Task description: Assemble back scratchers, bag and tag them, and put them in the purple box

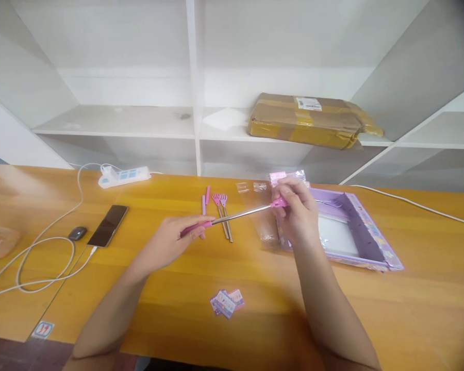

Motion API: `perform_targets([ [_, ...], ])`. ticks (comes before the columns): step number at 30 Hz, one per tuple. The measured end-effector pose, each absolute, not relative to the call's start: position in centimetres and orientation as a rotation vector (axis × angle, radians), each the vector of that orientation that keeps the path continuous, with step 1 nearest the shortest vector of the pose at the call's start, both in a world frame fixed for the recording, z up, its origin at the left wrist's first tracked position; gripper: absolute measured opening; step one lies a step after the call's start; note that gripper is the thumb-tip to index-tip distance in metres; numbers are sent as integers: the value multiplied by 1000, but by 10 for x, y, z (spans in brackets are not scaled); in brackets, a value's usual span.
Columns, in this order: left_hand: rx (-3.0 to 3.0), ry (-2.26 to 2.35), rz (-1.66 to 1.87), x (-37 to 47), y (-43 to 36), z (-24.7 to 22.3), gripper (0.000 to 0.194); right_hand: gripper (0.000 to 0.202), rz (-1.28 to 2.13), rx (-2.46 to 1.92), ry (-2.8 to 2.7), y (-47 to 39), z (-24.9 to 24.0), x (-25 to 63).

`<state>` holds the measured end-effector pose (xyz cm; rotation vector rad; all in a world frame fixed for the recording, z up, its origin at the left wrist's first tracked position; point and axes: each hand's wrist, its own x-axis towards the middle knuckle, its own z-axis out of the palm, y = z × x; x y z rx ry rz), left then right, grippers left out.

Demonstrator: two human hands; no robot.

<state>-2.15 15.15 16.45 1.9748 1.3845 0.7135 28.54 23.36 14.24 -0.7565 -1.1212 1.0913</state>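
Note:
Between my two hands stretches a back scratcher (242,213) with a thin metal rod. My left hand (174,239) is closed round its pink grip, while the fingers of my right hand (297,206) pinch its pink head, partly hiding it. Behind the rod, a pink-headed scratcher (219,210) and a purple-headed scratcher (227,221) lie side by side on the table without grips. Just left of them rest a pink grip sleeve (208,195) and a purple grip sleeve (203,205). Several small printed cards (225,304) are piled nearer me.
An open purple box (375,226) stands right of my right hand, with clear plastic wrapping (261,221) beside it. At left are a phone (108,225), a mouse (77,233), a power strip (123,176) and looping white cable. A taped carton (305,119) sits on the shelf behind.

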Motion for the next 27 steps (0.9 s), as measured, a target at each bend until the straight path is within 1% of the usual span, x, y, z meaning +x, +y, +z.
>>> perform_targets([
  [1, 2001, 1397, 720, -23, 152, 164, 33, 12, 1043, -807, -1163, 233, 141, 287],
  [3, 2063, 1409, 734, -25, 152, 164, 33, 18, 975, -873, -1232, 233, 138, 289],
  [9, 2184, 1389, 751, -31, 146, 164, 32, 26, 872, -908, -1322, 228, 136, 288],
  [27, 2131, 1425, 725, -16, 138, 163, 30, 30, 890, -897, -1457, 214, 127, 262],
])
